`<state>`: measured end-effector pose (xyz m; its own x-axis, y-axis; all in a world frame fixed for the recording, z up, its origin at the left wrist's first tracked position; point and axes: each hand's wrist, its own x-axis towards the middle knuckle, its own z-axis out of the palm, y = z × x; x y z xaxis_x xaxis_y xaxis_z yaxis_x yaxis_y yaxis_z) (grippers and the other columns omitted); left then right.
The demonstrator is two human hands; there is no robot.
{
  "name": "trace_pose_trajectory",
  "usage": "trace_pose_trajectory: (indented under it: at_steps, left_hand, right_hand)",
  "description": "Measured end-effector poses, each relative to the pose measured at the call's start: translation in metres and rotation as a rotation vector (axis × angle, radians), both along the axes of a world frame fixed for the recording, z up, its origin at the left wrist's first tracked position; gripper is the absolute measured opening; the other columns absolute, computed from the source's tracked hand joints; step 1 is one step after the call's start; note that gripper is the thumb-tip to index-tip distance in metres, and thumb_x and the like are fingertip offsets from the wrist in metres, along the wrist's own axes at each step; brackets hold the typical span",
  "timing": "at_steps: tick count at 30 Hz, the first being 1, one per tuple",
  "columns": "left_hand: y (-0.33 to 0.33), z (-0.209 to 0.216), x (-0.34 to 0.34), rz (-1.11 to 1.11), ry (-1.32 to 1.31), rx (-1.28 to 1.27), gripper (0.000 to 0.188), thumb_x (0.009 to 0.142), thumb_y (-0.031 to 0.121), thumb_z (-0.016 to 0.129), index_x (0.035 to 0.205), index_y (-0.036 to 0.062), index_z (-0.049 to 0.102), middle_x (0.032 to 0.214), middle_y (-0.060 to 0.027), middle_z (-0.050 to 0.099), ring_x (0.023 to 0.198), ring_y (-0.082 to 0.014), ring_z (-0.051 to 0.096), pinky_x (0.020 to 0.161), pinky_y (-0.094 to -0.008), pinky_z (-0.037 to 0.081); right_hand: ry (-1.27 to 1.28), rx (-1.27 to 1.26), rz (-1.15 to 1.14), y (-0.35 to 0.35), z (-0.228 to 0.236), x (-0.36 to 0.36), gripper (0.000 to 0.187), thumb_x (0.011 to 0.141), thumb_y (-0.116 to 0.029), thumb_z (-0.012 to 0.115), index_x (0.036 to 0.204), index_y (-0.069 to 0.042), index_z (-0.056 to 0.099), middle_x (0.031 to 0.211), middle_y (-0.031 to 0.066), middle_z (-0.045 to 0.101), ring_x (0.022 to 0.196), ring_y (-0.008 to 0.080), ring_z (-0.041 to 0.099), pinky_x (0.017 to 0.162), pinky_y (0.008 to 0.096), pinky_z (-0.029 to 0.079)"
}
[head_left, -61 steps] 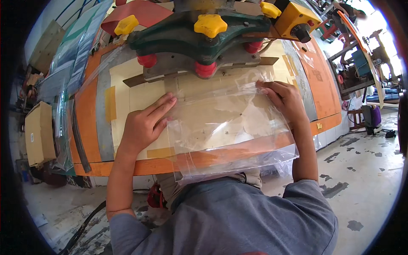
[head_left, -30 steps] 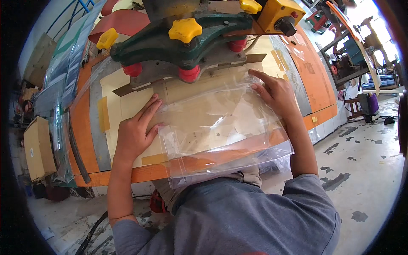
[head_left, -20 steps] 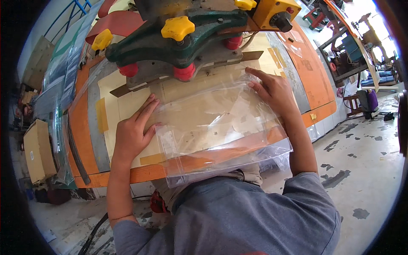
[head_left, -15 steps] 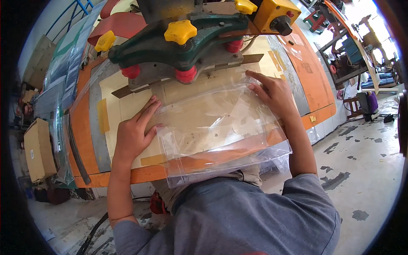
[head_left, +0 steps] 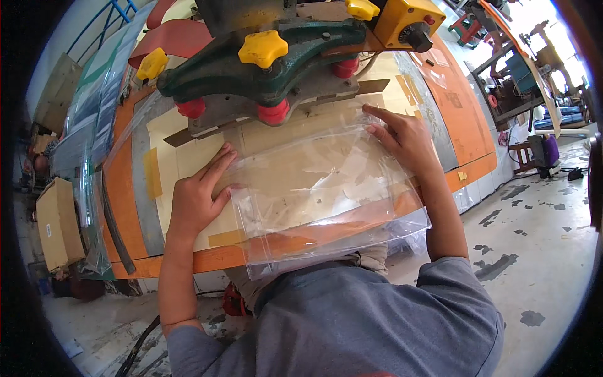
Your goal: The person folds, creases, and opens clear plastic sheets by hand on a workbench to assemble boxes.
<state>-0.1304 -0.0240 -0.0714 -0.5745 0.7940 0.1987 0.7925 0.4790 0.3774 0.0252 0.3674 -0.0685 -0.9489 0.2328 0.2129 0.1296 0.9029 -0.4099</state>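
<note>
A clear plastic sleeve or sheet (head_left: pixel 314 182) lies on the cream-coloured work surface (head_left: pixel 188 166), its near part hanging past the orange table edge. My left hand (head_left: pixel 200 196) rests by its left side, fingers stretched forward and thumb apart. At the far right corner, my right hand (head_left: pixel 405 139) touches the plastic with forefinger and thumb apart. Both hands are open. Just beyond them is a dark green press head (head_left: pixel 220 72) with yellow star knobs (head_left: pixel 262 49) and red round spacers (head_left: pixel 273 112). A long thin metal bar (head_left: pixel 372 87) runs beneath it.
A yellow control box (head_left: pixel 408 24) with a black dial stands at the far right of the press. The orange table (head_left: pixel 468 125) has strips of yellow tape. A cardboard box (head_left: pixel 59 223) and clear plastic sheeting (head_left: pixel 88 213) are at the left; a dark bench (head_left: pixel 509 85) stands at the right.
</note>
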Motion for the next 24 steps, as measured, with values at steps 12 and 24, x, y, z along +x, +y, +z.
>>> trace_pose_trajectory:
  at_steps: [12,24]
  left_hand:
    - [0.001,0.003,0.000,-0.007,-0.005,0.006,0.068,0.078,0.012,0.078,0.144,0.0151,0.060,0.150,-0.0051,0.058,0.132,-0.0280,0.060,0.105,-0.0403,0.054]
    - [-0.003,-0.001,0.000,0.010,0.005,0.006,0.071,0.077,0.013,0.078,0.145,0.0171,0.058,0.152,-0.0037,0.056,0.125,-0.0275,0.064,0.097,-0.0390,0.057]
  right_hand:
    - [0.008,-0.002,0.014,0.001,-0.001,0.001,0.043,0.096,-0.034,0.069,0.136,-0.019,0.068,0.067,0.0153,0.061,0.061,0.0317,0.061,0.065,0.0440,0.048]
    - [0.134,-0.016,-0.242,0.006,-0.008,-0.001,0.032,0.100,-0.039,0.066,0.110,-0.009,0.069,0.069,0.0113,0.061,0.066,0.0303,0.063,0.065,0.0425,0.048]
